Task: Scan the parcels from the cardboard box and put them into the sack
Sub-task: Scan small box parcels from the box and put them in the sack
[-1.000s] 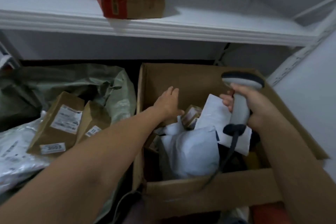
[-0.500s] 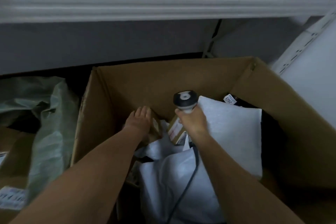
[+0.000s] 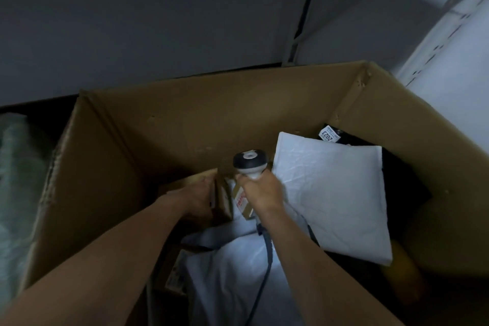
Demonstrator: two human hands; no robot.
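Head view: inside the cardboard box (image 3: 185,119), our left hand (image 3: 197,200) grips a small brown parcel (image 3: 222,204); our right hand (image 3: 262,193) clasps the scanner (image 3: 250,163), beside a white padded mailer (image 3: 330,198).

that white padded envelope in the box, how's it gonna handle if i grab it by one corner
Probably light for its size: the white padded envelope looks flat and thin. Its crinkled, quilted skin suggests it would bend a little rather than flop. It lies tilted on a dark parcel, so it may slide when nudged.
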